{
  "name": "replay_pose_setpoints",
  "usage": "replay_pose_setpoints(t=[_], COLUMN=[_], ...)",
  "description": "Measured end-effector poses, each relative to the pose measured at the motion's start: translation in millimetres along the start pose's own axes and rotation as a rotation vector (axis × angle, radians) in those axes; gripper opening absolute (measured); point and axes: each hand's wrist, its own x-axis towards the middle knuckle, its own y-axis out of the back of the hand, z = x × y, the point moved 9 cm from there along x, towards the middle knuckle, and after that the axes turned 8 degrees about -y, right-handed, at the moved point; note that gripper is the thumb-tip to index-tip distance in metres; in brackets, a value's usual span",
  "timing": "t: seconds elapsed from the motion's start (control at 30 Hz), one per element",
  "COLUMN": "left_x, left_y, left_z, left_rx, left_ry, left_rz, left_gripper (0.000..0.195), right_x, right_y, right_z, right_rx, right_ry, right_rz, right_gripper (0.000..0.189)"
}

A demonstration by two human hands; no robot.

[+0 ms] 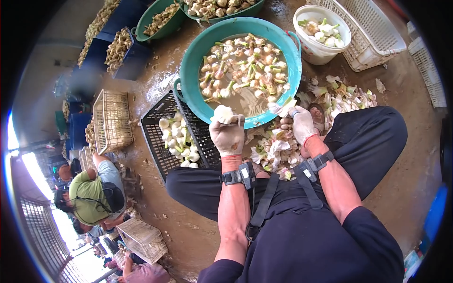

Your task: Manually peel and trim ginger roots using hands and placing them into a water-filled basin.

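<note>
My left hand (228,137), in a knitted glove, grips a peeled white garlic bulb (223,114) over the near rim of a round teal tub (189,67). To its right my gloved right hand (303,124) pinches a piece of garlic peel with green on it (285,107). A small greyish thing shows at its fingers, too small to name. Many garlic bulbs with cut green stems (253,67) float in the tub's murky water. Below and between my hands lies a heap of garlic peelings (277,146). Clean white bulbs (178,141) fill part of a black plastic crate (155,141) at the left.
Right of the tub stand a white bucket (318,53) of trimmed bulbs and a white plastic basket (375,32). More peelings (350,100) cover the wet floor (184,226). Green basins (159,21) of garlic stand behind. A person in a green shirt (90,200) bends at the left.
</note>
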Motion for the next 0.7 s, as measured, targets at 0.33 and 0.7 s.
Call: replay_pose_setpoints(t=[0.33, 0.7], left_x=[0.4, -13.8], left_y=[24.8, 92.6], left_z=[-29.8, -46.0], left_rx=[0.349, 0.522], left_ry=[0.108, 0.160], left_rz=[0.048, 0.446], left_gripper=[0.016, 0.020], right_x=[-31.7, -38.8], right_y=[-54.1, -58.4], right_z=[-28.9, -21.9], right_rx=[-0.942, 0.020], right_ry=[0.698, 0.011], right_rz=[-0.148, -0.485], right_gripper=[0.047, 0.020])
